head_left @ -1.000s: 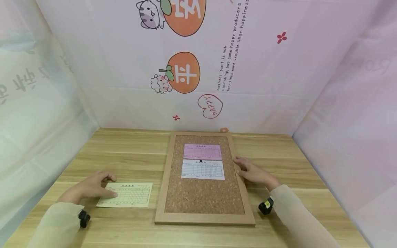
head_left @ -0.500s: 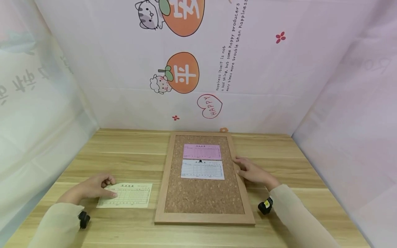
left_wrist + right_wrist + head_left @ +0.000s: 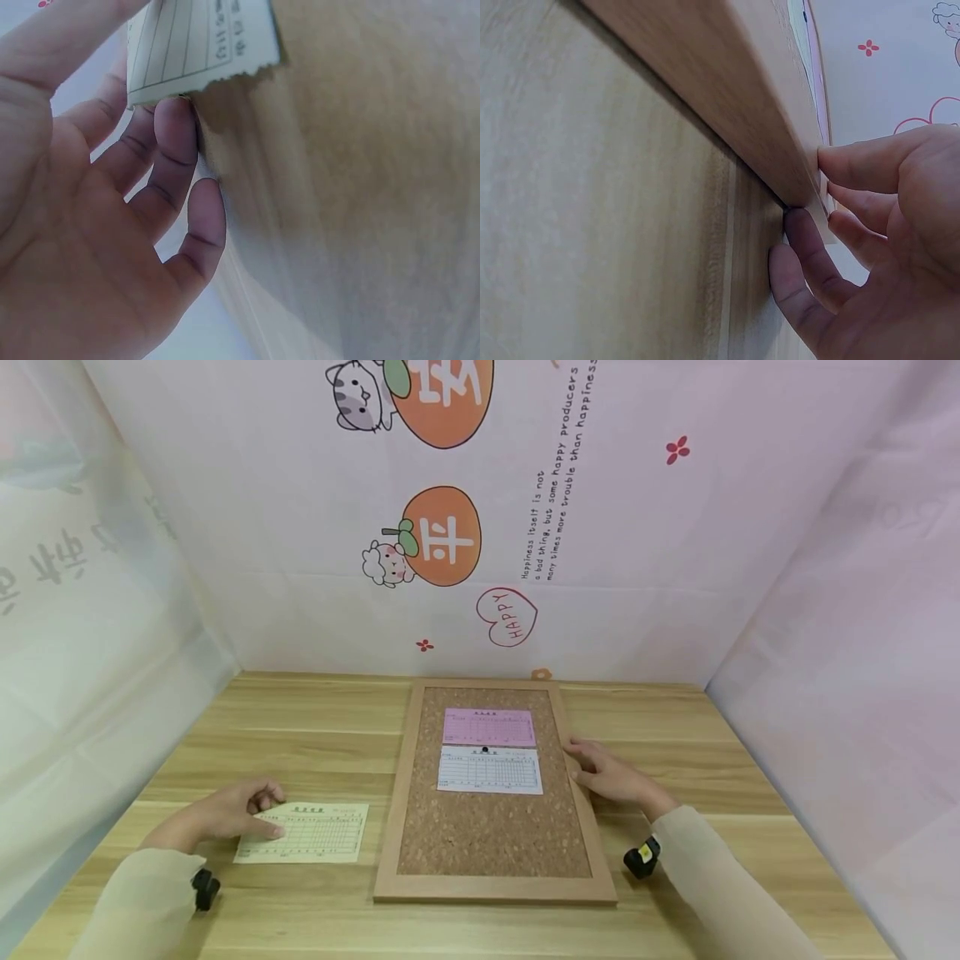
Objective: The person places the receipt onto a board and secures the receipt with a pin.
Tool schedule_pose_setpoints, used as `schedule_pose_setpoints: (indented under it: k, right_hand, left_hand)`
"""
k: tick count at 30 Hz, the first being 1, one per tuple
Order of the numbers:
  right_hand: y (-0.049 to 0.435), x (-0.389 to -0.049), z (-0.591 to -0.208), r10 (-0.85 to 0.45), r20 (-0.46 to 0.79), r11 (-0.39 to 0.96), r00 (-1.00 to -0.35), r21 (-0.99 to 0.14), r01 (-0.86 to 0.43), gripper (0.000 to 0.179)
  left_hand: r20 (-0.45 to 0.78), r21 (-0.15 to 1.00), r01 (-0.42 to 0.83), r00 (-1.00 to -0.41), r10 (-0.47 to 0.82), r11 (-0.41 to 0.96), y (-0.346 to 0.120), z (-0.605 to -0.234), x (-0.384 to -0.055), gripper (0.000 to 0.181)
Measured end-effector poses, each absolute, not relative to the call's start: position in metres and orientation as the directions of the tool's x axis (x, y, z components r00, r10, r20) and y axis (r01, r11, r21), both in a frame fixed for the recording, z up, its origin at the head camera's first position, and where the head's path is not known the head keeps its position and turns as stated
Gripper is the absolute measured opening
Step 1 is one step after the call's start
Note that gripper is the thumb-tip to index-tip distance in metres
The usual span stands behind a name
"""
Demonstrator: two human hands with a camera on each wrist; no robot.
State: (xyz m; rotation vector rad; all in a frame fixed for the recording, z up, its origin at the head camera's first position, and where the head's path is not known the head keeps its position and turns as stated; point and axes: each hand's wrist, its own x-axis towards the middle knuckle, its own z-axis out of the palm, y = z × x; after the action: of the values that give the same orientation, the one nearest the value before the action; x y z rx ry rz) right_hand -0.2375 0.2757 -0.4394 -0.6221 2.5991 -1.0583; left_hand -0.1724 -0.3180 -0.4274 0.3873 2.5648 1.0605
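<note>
A pale yellow printed slip [image 3: 315,835] lies left of the corkboard [image 3: 491,839]. My left hand [image 3: 238,814] pinches its left end, thumb on top and fingertips under the torn edge, as the left wrist view shows. In that view the slip's edge [image 3: 202,79] stands off the table. On the corkboard, a pink slip [image 3: 489,727] sits above a white slip [image 3: 489,771], with a black pushpin [image 3: 485,749] where they meet. At the board's right side, my right hand [image 3: 611,772] rests its thumb and fingertips against the wooden frame [image 3: 727,97].
The wood-grain table [image 3: 300,727] carries the board at its middle. A printed white cloth [image 3: 600,610] rises behind the table, and more cloth hangs on both sides. Black wrist cameras [image 3: 642,857] are strapped to both wrists.
The left fingers shift slightly at the yellow slip, whose upper left corner now bends up a little. The right hand and the board stay where they were.
</note>
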Motion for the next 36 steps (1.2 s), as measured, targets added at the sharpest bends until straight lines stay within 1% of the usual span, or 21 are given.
schedule_pose_setpoints:
  k: [5,10,14,18,21,36]
  right_hand:
    - [0.2759,-0.2375,-0.4399,-0.484,-0.085,0.639,-0.871,-0.714,-0.286,0.053]
    - [0.2761,-0.2379,-0.4391,-0.485,-0.075,0.632,-0.871,-0.719,-0.290,0.052]
    - [0.2759,-0.2373,-0.4383,-0.487,-0.074,0.626,-0.870,-0.725,-0.288,0.052]
    - [0.2755,-0.2366,-0.4383,-0.487,-0.078,0.625,-0.870,-0.727,-0.285,0.052]
    - [0.2765,-0.2366,-0.4391,-0.490,-0.075,0.622,-0.868,-0.727,-0.289,0.053]
    - [0.2764,-0.2377,-0.4397,-0.481,-0.082,0.621,-0.873,-0.735,-0.273,0.053]
  left_hand:
    - [-0.205,0.710,0.138,-0.897,0.390,0.691,-0.3178,-0.4264,-0.1726,0.047]
    - [-0.213,0.707,0.143,-0.891,0.401,0.693,-0.3171,-0.4258,-0.1732,0.039]
    - [-0.242,0.676,0.106,-0.903,0.355,0.729,-0.3161,-0.4255,-0.1740,0.033]
    - [-0.278,0.638,0.059,-0.912,0.301,0.767,-0.3155,-0.4249,-0.1746,0.035]
    - [-0.284,0.630,0.054,-0.912,0.295,0.775,-0.3151,-0.4241,-0.1744,0.037]
    - [-0.261,0.601,0.113,-0.908,0.328,0.791,-0.3210,-0.4251,-0.1752,0.035]
